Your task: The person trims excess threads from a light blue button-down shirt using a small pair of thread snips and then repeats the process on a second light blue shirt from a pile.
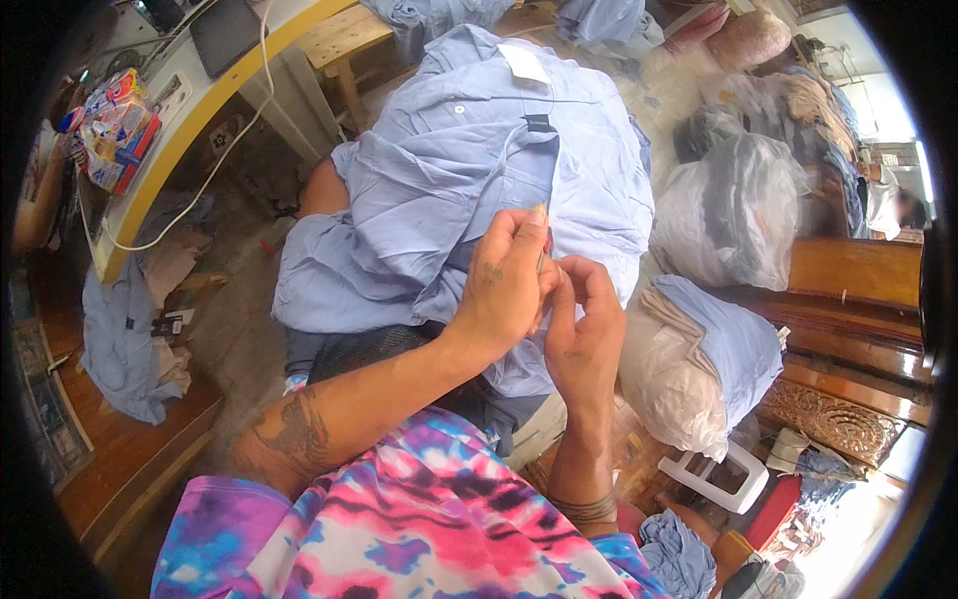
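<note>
A light blue shirt (419, 200) is heaped over my lap, its dark neck label (540, 124) and a white paper tag (524, 62) turned up. Over the shirt's near side, my left hand (502, 280) is closed, thumb pointing up. A small dark red bit of something shows beside that thumb; the rest is hidden in the fingers. My right hand (587, 324) is closed too, its thumb and fingertips pinched together against the left fingers. Whatever lies in the pinch is too small or covered to make out.
Left of me stands a yellow-edged table (215, 105) with a colourful packet (115, 130) and a trailing white cable (261, 95). Stuffed plastic bags (733, 210) and a bundle with blue cloth (723, 339) lie right. A white plastic frame (718, 479) is below them. Another person (882, 200) is far right.
</note>
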Tool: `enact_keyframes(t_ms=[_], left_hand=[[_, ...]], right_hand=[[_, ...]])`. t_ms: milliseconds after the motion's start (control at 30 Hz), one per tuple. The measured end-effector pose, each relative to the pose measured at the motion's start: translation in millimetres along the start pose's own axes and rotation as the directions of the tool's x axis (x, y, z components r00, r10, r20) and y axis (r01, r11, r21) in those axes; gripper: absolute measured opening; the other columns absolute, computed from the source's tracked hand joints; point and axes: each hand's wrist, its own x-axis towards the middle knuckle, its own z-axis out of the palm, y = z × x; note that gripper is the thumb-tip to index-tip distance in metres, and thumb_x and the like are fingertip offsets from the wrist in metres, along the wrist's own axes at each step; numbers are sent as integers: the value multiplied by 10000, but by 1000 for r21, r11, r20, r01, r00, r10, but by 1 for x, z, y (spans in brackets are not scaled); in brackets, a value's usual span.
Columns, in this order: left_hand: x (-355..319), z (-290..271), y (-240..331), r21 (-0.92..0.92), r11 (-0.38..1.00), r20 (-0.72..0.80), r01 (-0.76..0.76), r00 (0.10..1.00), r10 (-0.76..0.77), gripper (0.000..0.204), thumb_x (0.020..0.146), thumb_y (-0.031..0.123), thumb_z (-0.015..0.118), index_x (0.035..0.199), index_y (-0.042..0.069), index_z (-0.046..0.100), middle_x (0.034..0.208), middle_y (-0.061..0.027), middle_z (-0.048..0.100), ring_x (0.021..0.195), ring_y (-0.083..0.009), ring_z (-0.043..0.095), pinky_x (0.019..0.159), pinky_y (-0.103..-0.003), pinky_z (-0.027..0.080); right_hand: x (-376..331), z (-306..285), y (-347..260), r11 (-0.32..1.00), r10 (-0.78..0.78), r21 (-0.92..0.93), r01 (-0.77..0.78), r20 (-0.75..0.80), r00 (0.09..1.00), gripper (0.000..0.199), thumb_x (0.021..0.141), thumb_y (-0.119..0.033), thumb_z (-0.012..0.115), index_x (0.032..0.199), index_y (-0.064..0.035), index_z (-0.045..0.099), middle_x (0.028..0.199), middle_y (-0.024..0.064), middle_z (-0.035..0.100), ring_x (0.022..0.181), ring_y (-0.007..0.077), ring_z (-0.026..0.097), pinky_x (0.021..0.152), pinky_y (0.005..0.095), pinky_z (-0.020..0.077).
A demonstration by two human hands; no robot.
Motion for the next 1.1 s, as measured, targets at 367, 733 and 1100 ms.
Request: enact_keyframes(t_ms=[367,733,1100], left_hand=[[8,-13,15,57,997,-63,-52,996,56,371,1133,439,447,1088,74,498,632,-24,486,393,-95,367,343,-283,364],[4,-14,41,170,985,-59,-2,998,12,400,1130,398,452,1106,4,519,640,-44,510,389,-112,398,359,-301,364],[11,-6,63,144,990,-75,-13,997,24,379,1114,367,474,1090,-7,529,646,-51,517,391,-120,415,349,-305,366]], right_hand=[[-15,8,-4,997,-67,-39,71,106,992,107,1016,-29,605,1109,19,626,947,197,678,816,363,683,718,427,535],[-37,0,-2,994,-99,-40,105,131,986,136,987,14,617,1122,26,610,967,196,626,841,379,634,742,447,511],[-70,-3,-7,989,-139,-25,145,167,976,149,962,74,611,1107,39,608,954,190,632,822,342,635,744,410,516]])
